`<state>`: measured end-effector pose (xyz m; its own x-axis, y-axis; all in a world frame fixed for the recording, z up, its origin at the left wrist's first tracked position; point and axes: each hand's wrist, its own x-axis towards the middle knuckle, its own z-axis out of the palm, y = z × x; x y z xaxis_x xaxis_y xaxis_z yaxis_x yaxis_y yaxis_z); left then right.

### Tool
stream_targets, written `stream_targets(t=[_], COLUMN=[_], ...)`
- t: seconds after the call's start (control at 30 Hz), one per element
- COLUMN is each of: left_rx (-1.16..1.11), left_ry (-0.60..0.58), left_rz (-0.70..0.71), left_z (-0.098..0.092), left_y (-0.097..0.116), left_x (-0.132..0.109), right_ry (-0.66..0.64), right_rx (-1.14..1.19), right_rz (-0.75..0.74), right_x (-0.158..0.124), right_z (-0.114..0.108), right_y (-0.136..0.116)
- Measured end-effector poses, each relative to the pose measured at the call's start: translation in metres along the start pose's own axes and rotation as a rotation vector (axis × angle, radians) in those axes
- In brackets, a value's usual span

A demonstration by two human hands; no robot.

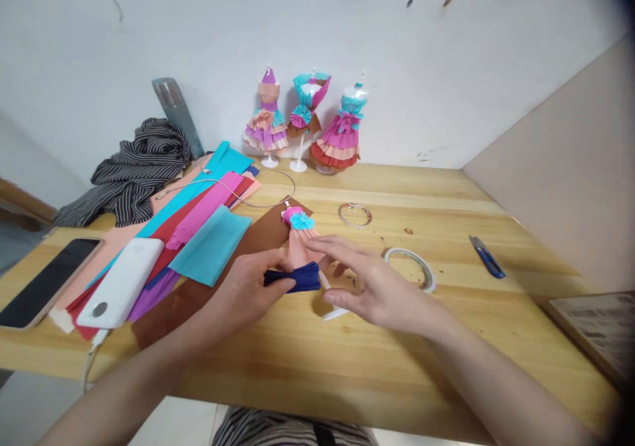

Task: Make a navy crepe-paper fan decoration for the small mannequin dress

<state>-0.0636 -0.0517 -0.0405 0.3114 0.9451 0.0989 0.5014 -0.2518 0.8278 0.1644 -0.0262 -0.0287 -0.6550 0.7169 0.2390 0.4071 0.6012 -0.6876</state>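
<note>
My left hand (258,286) pinches a dark blue folded strip of crepe paper (303,277) between thumb and fingers. Close to the strip's right end, my right hand (360,277) has its thumb and fingers apart, with nothing seen between them. Behind both hands a small dress form (301,244) lies on the table, dressed in a pink top, a turquoise paper flower (302,221) and a peach skirt. Its white stand (335,313) shows beneath my right hand. Part of the skirt is hidden by my hands and the blue paper.
Coloured crepe paper sheets (211,244), a white power bank (122,282) and a phone (49,280) lie left. Three dressed forms (303,118) stand along the wall. A tape roll (430,277), a wire ring (341,213) and blue thread snips (487,257) lie right.
</note>
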Motion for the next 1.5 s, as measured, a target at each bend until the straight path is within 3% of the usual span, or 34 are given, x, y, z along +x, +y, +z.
stream_targets(t=[0.1, 0.2, 0.27, 0.33, 0.43, 0.53, 0.63, 0.73, 0.87, 1.0, 1.1, 1.2, 1.37, 1.5], left_rx=[0.025, 0.182, 0.301, 0.388, 0.414, 0.395, 0.365, 0.303, 0.166, 0.014, -0.074, -0.189, -0.359, -0.423], left_ry=[0.006, 0.015, -0.039, -0.083, -0.099, -0.041, 0.026, 0.080, 0.076, 0.005, -0.021, 0.034, 0.110, 0.168], left_rz=[-0.021, -0.045, -0.055, -0.024, 0.045, 0.105, 0.162, 0.212, 0.273, 0.274, 0.219, 0.144, 0.120, 0.183], left_z=[-0.005, -0.011, -0.014, -0.015, -0.015, -0.013, -0.013, -0.015, -0.016, -0.014, -0.007, 0.002, 0.008, 0.004], left_y=[0.002, -0.013, -0.029, -0.043, -0.059, -0.063, -0.057, -0.043, -0.015, 0.015, 0.032, 0.043, 0.054, 0.056], left_x=[0.001, -0.002, -0.006, -0.009, -0.012, -0.010, -0.008, -0.005, -0.001, 0.008, 0.019, 0.039, 0.075, 0.081], right_ry=[0.090, 0.286, 0.379, 0.266, 0.021, -0.035, 0.003, 0.056, 0.254, 0.434, 0.595, 0.596, 0.439, 0.408], right_rx=[-0.073, -0.213, -0.363, -0.438, -0.432, -0.405, -0.397, -0.338, -0.005, 0.349, 0.516, 0.474, 0.060, -0.279], right_rz=[0.048, 0.260, 0.426, 0.507, 0.504, 0.475, 0.506, 0.537, 0.610, 0.688, 0.582, 0.421, 0.113, -0.123], right_x=[-0.008, -0.028, -0.047, -0.069, -0.097, -0.112, -0.116, -0.115, -0.112, -0.107, -0.102, -0.093, -0.065, -0.043], right_z=[-0.009, -0.040, -0.062, -0.077, -0.076, -0.063, -0.061, -0.073, -0.086, -0.083, -0.079, -0.076, -0.071, -0.069], right_y=[0.010, 0.036, 0.057, 0.076, 0.093, 0.101, 0.100, 0.092, 0.085, 0.085, 0.079, 0.066, 0.034, 0.014])
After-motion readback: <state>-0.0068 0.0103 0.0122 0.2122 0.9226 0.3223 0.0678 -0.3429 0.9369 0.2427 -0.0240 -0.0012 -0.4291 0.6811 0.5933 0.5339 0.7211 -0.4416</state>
